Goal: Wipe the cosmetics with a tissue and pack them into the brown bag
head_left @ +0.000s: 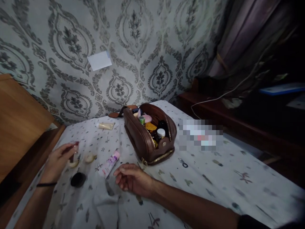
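My left hand (57, 159), a black band at its wrist, pinches a small dark red item (76, 144) whose kind I cannot make out. Close below it are two small pale round pieces, one of them a cream-coloured jar or lid (89, 157), and a black round container (78, 179). My right hand (133, 182) rests on the sheet with loosely curled fingers and nothing visible in it. Just beyond its fingertips lies a pink-and-white tube (110, 163). A brown toiletry bag (135, 136) stands unzipped, packed with several jars and bottles, including a white-lidded jar (161, 132).
A beige tube (105, 126) lies towards the wall on the patterned sheet (209, 184). To the right is a blurred-out patch (201, 135). A wooden board (21, 124) borders the left side, a dark wooden ledge (214, 111) the right. A white cable (221, 95) hangs there.
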{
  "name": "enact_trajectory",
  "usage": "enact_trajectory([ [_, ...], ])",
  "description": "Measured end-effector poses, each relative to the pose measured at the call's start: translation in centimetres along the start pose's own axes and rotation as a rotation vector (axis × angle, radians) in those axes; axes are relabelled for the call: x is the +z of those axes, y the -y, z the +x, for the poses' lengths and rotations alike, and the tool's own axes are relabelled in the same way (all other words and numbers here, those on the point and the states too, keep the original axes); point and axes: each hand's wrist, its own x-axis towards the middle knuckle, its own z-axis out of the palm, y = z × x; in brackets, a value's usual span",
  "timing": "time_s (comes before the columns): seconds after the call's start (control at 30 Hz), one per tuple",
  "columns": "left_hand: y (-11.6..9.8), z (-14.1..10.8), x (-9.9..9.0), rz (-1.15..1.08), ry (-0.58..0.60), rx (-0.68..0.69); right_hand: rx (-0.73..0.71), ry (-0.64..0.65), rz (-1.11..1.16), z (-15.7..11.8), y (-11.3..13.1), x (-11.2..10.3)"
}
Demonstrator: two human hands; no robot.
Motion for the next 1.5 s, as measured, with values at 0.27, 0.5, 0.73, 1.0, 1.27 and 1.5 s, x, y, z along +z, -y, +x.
enact_trajectory([
  [0.27, -5.0, -10.0, 7.7, -0.457, 0.471, -0.194, 0.009, 0.004, -0.005, -0.1, -0.5, -0.1],
  [0.5, -5.4, -10.9, 8.2, -0.551, 0.399, -0.254, 0.077, 0.012, -0.117, -0.3, 0.1, 0.0],
  [0.73, -5.7, -12.5, 9.0, -0.441, 0.321, -0.132, -0.019, -0.01, -0.261, -1.2, -0.6, 0.3],
  [1.0, -3.0, -12.7, 6.1, -0.06, 0.29, 0.145, -0.076, -0.034, -0.25, -1.3, -0.3, 0.5],
  [1.27, -0.1, -16.7, 4.1, 0.34, 0.469, 0.419, -0.058, 0.012, -0.218, -1.3, 0.1, 0.4],
  [1.5, -2.6, -15.3, 4.9, 0.185, 0.119, 0.302, -0.069, -0.028, -0.224, -1.1, -0.2, 0.3],
])
